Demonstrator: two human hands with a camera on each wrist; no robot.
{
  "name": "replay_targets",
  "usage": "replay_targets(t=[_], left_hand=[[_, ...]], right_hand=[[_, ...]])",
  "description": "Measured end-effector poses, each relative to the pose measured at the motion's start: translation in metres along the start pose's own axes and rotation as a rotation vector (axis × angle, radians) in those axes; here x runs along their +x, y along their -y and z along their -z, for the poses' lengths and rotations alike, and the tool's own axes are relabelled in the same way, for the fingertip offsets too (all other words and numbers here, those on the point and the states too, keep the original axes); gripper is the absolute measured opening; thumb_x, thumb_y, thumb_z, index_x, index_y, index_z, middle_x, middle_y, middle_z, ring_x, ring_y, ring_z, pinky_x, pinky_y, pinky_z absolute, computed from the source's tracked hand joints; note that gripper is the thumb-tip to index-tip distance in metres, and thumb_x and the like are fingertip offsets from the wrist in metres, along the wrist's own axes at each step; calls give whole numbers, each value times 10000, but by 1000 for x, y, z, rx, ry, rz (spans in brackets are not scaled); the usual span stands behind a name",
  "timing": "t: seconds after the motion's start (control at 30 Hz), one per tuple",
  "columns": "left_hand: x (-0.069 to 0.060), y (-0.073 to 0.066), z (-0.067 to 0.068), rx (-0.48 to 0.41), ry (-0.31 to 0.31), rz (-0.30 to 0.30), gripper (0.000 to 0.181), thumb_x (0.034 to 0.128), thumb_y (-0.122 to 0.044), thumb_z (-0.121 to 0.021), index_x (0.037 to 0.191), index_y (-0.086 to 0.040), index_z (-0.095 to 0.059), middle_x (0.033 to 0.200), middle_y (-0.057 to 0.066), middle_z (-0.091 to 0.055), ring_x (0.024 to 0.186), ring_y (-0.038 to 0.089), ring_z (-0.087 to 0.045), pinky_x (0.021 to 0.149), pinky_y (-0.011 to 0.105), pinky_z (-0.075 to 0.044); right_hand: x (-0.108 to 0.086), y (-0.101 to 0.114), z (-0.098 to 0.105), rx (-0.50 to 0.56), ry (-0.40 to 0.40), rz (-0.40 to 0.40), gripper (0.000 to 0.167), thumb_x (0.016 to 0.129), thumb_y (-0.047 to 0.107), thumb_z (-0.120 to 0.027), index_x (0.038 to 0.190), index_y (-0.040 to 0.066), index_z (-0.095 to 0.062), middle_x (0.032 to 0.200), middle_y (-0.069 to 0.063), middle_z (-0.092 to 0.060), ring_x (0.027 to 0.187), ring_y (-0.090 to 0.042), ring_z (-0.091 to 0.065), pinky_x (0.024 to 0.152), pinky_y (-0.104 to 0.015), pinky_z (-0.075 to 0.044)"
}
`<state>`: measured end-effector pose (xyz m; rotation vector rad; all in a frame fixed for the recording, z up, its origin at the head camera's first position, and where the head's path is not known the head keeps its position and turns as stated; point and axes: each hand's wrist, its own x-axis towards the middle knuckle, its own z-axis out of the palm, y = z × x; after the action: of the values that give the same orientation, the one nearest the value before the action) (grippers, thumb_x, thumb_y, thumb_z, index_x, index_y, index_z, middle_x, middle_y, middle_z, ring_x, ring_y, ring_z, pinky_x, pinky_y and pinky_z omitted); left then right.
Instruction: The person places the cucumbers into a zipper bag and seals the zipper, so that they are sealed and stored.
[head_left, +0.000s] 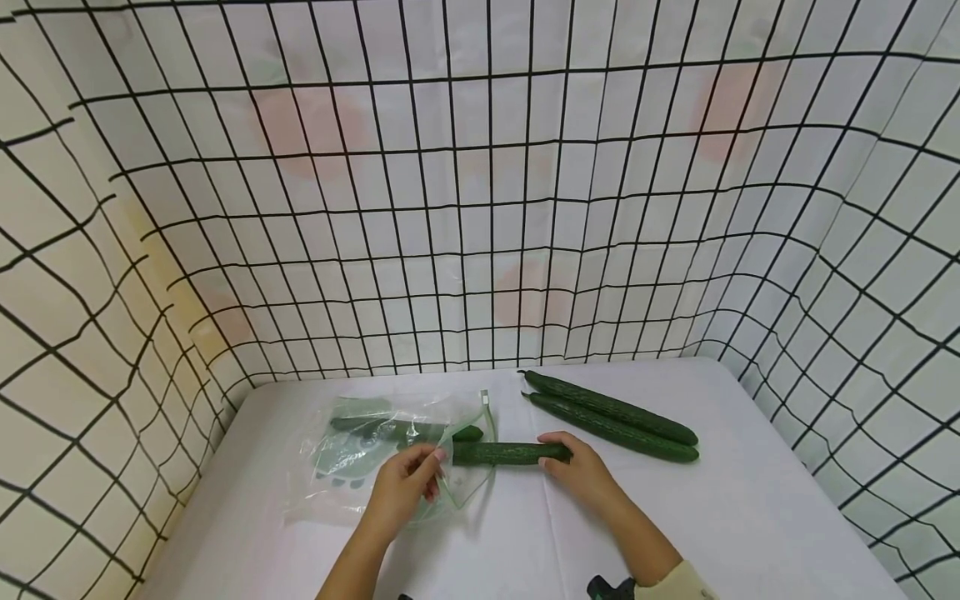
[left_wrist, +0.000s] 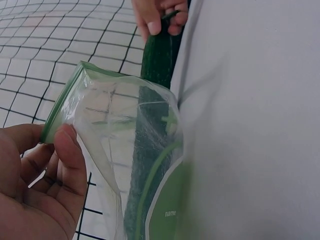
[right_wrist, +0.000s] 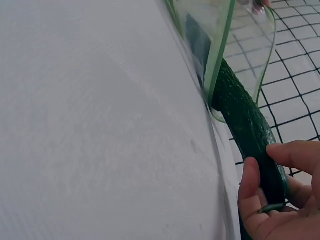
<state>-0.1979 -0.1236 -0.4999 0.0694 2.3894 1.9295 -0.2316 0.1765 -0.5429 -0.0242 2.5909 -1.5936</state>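
Note:
A clear zip bag point(head_left: 307, 492) with green edging and a green print lies on the left of the table, its mouth facing right. My left hand point(head_left: 405, 483) pinches the bag's rim between thumb and fingers; the left wrist view shows the green zip strip point(left_wrist: 62, 102) in that pinch. With its fingers my right hand point(head_left: 585, 475) grips the stem end of a cucumber point(head_left: 510, 453), whose other end reaches through the mouth into the bag. Behind it another cucumber point(head_left: 468, 433) lies mostly inside the bag, partly veiled by the plastic.
Two long cucumbers point(head_left: 611, 407) lie side by side at the back right of the white table point(head_left: 525, 542). A black wire grid point(head_left: 491, 200) over pale sheeting stands around the back and both sides. A dark object point(head_left: 609, 588) shows by the right wrist.

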Motion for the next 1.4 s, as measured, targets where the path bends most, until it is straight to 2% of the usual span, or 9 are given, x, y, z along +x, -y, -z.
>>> replay_targets(t=[0.07,0.13,0.3,0.6,0.87,0.97,1.17,1.23,1.4], left_hand=[[0,0,0,0,-10,-1,283,972,-340,-675,1049,-70,-712,824,139,-670,613,146,-595,569,260,-563],[1,0,1,-1,-13,-6,278,970,-335,-681,1035,-67,-713,818,143,-669,606,145,-595,565,258,-562],[1,1,0,-17,-9,-12,278,966,-330,-688,1021,-59,-712,805,138,-664,604,142,-594,561,258,-562],[0,0,-1,-20,-12,-6,268,977,-320,-672,1023,-57,-703,826,171,-667,605,144,-586,561,256,-555],[-1,-1,-1,-22,-5,-10,281,973,-335,-675,1030,-61,-701,830,181,-664,609,141,-587,563,254,-556],[-1,0,-1,-19,0,-10,285,972,-338,-678,1024,-59,-702,836,199,-662,612,141,-592,567,252,-558],[0,1,-2,-7,4,-9,280,973,-328,-679,1004,-51,-702,842,225,-655,607,136,-592,565,246,-559],[0,1,-2,-5,5,-10,277,976,-325,-676,1002,-51,-701,841,219,-655,606,135,-591,563,246,-559],[0,1,-2,-7,9,-14,276,979,-326,-671,1003,-52,-698,840,206,-657,609,139,-592,564,248,-559]], right_hand=[[0,-1,3,67,10,-5,364,936,164,-729,1291,142,-654,1304,-86,-660,1079,-177,-640,872,-289,-533],[-1,0,6,132,35,6,376,946,112,-705,1310,64,-627,1247,-139,-676,1007,-159,-659,816,-237,-545],[-2,3,9,214,82,39,406,965,73,-671,1347,-28,-575,1190,-209,-688,1009,-196,-700,818,-233,-590],[2,7,-2,239,104,78,423,959,85,-687,1343,-57,-582,1173,-241,-701,1000,-173,-712,812,-193,-591],[7,8,-16,167,74,114,424,926,154,-744,1308,2,-640,1225,-164,-697,972,-90,-646,780,-149,-531],[7,11,-21,193,105,130,433,945,139,-718,1331,-28,-614,1223,-194,-694,977,-78,-665,793,-149,-549],[7,17,-30,311,195,165,452,988,52,-632,1376,-132,-492,1274,-310,-626,1057,-200,-712,861,-183,-582],[7,18,-33,345,189,152,423,985,24,-617,1358,-132,-491,1289,-317,-606,1063,-242,-715,867,-187,-582],[6,18,-35,353,149,117,375,987,28,-599,1337,-89,-539,1260,-274,-615,1058,-296,-728,857,-178,-577]])
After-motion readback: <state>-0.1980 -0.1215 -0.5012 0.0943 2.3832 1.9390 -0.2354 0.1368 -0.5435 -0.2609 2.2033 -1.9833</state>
